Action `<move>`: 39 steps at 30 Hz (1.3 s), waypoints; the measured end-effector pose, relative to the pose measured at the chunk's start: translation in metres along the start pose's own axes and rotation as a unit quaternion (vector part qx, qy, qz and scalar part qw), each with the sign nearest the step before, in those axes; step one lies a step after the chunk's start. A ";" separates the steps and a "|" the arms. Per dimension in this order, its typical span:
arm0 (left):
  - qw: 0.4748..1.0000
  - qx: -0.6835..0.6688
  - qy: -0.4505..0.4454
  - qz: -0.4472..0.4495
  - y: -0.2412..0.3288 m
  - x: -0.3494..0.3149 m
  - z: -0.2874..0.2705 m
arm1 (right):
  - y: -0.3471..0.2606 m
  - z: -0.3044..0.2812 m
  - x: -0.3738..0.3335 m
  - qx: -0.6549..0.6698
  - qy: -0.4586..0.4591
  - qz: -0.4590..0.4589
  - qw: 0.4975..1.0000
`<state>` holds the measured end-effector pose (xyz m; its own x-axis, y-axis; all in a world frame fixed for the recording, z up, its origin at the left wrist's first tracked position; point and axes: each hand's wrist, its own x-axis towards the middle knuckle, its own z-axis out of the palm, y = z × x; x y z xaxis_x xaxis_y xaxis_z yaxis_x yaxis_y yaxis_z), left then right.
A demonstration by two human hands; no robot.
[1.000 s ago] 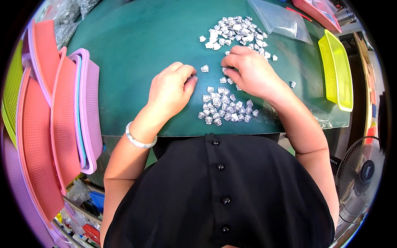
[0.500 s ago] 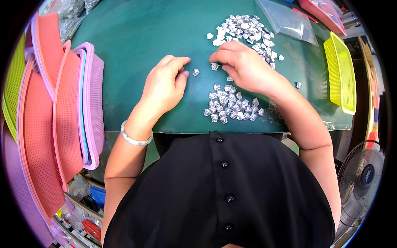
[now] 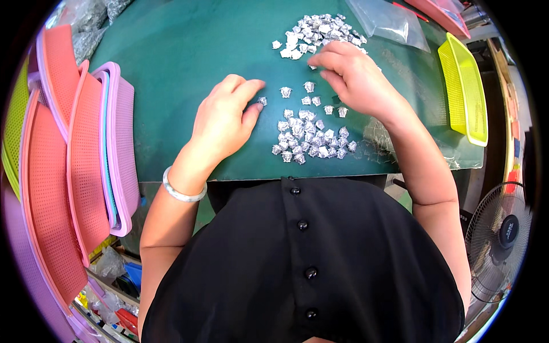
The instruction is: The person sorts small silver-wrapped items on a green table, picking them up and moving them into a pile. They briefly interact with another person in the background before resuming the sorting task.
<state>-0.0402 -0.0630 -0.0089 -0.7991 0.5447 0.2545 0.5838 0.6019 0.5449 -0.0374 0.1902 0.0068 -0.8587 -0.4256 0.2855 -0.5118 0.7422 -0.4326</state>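
Left hand (image 3: 223, 117): fingers parted, a silver piece (image 3: 262, 101) at the thumb tip.
Right hand (image 3: 359, 81): fingers parted from the thumb, over another piece (image 3: 312, 67).
Loose pieces (image 3: 309, 87): more uncovered as the right hand shifts far-right, now separately reachable.
Surface (image 3: 189, 51): near pile (image 3: 309, 137), far pile (image 3: 325, 28).

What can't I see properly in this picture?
All in the head view:
Far silver pile: partly hidden behind the right hand.
Clear plastic bag: cut off by the upper edge.
Silver piece at the left hand: too small to tell whether it's pinched.
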 end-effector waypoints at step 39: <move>0.999 -0.011 -0.031 -0.038 -0.007 0.056 0.015 | 0.017 0.013 0.020 -0.021 0.005 -0.019 1.000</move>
<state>-0.0870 -0.0281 -0.0108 -0.8306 0.5329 0.1617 0.5171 0.6303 0.5790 -0.0636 0.1874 -0.0060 -0.8384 -0.4488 0.3093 -0.5420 0.7471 -0.3849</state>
